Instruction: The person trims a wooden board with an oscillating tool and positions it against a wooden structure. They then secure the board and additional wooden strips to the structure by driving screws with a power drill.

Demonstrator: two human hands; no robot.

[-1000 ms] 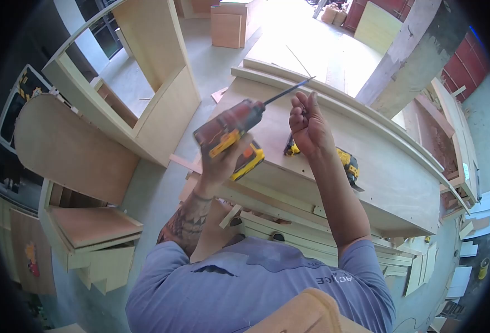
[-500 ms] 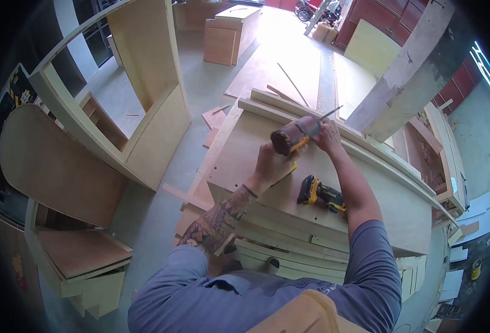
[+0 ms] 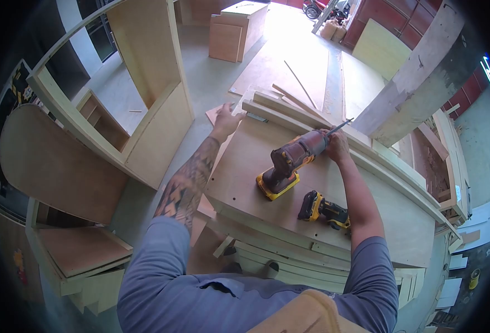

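Observation:
A large drill with a dark red body and a yellow-black base (image 3: 297, 152) rests tilted on the plywood worktop (image 3: 245, 152). My right hand (image 3: 338, 145) is closed round its front end, beside the long bit pointing to the upper right. My left hand (image 3: 226, 121) is at the worktop's far left corner, near the ends of the long wooden strips (image 3: 289, 117), with its fingers apart. Whether it touches anything small there is unclear. A smaller yellow-black power tool (image 3: 323, 210) lies on the worktop, left of my right forearm.
Curved wooden frame (image 3: 159, 130) stands at the left, above a rounded panel (image 3: 61, 161). A concrete pillar (image 3: 411, 77) rises beyond the strips at the right. Large sheets (image 3: 284, 66) lie on the floor ahead. Curved slatted woodwork (image 3: 295, 266) is below the worktop's near edge.
My left hand has let go of the large drill and moved up and left to the worktop corner. The drill's base now shows on the board, with my right hand still at its front.

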